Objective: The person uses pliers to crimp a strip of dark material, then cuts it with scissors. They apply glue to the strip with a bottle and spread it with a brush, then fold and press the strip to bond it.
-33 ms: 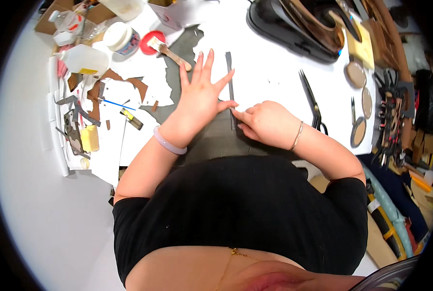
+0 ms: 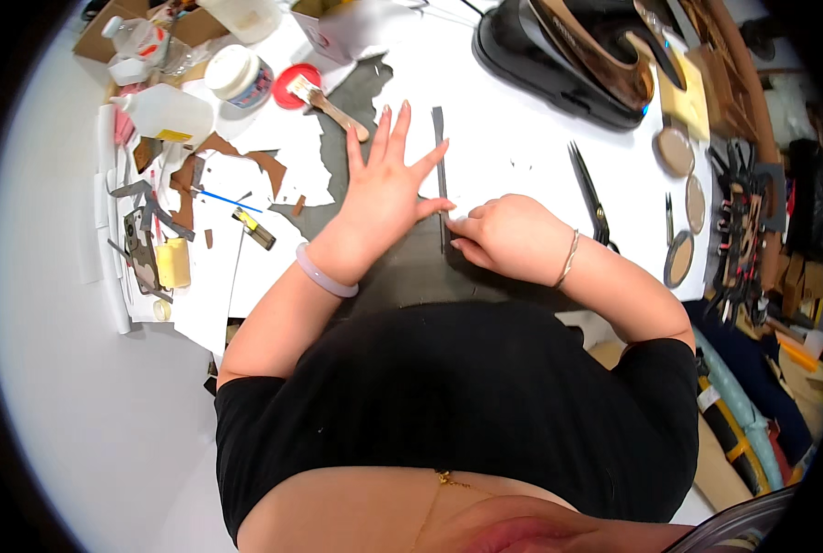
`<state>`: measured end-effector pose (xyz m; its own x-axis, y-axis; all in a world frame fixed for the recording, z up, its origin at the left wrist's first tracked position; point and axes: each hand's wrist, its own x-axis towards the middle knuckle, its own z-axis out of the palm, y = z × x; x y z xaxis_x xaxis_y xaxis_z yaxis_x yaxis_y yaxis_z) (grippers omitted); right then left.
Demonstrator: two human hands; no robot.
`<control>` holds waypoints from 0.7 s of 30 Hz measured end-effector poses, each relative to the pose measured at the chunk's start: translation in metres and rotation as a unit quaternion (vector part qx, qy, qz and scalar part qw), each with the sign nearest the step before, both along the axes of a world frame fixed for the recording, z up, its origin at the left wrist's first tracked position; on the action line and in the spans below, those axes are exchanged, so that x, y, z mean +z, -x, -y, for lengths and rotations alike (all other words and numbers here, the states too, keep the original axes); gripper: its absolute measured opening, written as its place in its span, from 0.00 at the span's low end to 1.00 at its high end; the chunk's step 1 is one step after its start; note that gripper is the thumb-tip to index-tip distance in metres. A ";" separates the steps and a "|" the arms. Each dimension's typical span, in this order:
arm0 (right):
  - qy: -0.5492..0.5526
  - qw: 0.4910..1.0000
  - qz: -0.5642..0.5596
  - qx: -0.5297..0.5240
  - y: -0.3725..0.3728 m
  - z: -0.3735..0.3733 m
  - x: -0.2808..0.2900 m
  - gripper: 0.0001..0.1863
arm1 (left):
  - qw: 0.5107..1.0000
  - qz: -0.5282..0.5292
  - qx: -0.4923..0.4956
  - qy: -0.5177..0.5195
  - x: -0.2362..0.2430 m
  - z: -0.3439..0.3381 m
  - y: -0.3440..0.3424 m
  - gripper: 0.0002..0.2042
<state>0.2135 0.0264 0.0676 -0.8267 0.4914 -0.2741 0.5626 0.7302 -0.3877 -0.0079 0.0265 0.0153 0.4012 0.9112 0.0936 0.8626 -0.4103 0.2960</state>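
A narrow dark grey strip [image 2: 440, 152] lies lengthwise in front of me, its far end on white paper and its near end over a dark grey sheet [image 2: 397, 276]. My left hand [image 2: 379, 189] is open and flat, fingers spread, with its thumb tip on the strip. Against the right side of the strip is my right hand [image 2: 515, 235]. Its fingers are curled closed, with the index finger and thumb at the strip's edge close to my left thumb. What lies under the right fingertips is partly hidden.
Black-handled scissors [image 2: 589, 194] lie to the right. A black machine [image 2: 559, 69] stands at the back right. On the left are a glue brush [image 2: 333, 106] on a red lid [image 2: 289, 85], a white jar [image 2: 238, 76], plastic bottles, a yellow cutter [image 2: 254, 229] and brown scraps.
The whole view has shifted very slightly. Both hands and the strip keep the same places relative to each other.
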 end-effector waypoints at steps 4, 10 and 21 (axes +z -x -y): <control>-0.160 0.970 -0.183 0.009 0.034 -0.067 0.042 0.07 | 0.999 0.009 0.009 -0.033 -0.003 0.001 0.008 0.38; -0.381 0.915 -0.122 -0.057 0.123 -0.187 0.117 0.15 | 0.995 0.026 0.019 -0.093 0.001 0.001 0.010 0.39; -0.301 0.953 0.038 -0.002 0.172 -0.259 0.092 0.17 | 0.995 0.018 0.040 -0.094 -0.006 0.002 0.014 0.40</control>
<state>0.0419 0.2852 0.1592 -0.8132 0.5819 -0.0011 0.5758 0.8049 0.1435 -0.0220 0.0246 0.0093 0.3207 0.9055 0.2780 0.8852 -0.3909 0.2521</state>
